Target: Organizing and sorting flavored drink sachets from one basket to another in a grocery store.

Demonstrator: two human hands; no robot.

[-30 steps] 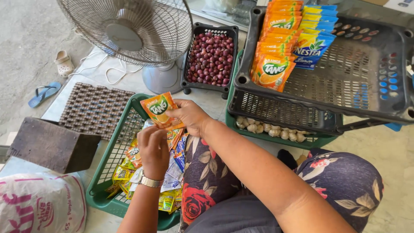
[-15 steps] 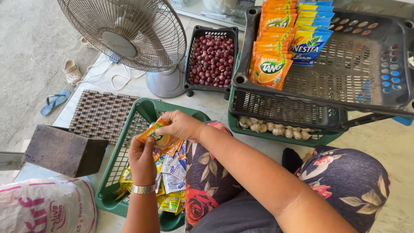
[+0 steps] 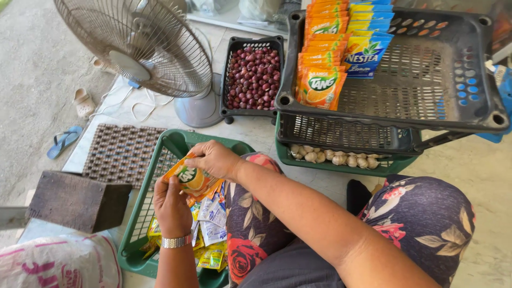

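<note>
Orange packets brought back down over the green basket.

A second ago the orange packets [image 3: 193, 180] were lifted higher; now both hands grip them low over the green basket [image 3: 176, 143], the left hand [image 3: 172, 205] pinching from below, the right hand [image 3: 216, 159] clasping the top edge. More sorted packets [image 3: 320, 80] lie far right in the black crate [image 3: 426, 114].

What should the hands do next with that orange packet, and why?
Probably lift the orange packet, held by both the left hand and right hand, to the black crate, since matching orange packets already lie there in a row.
</note>
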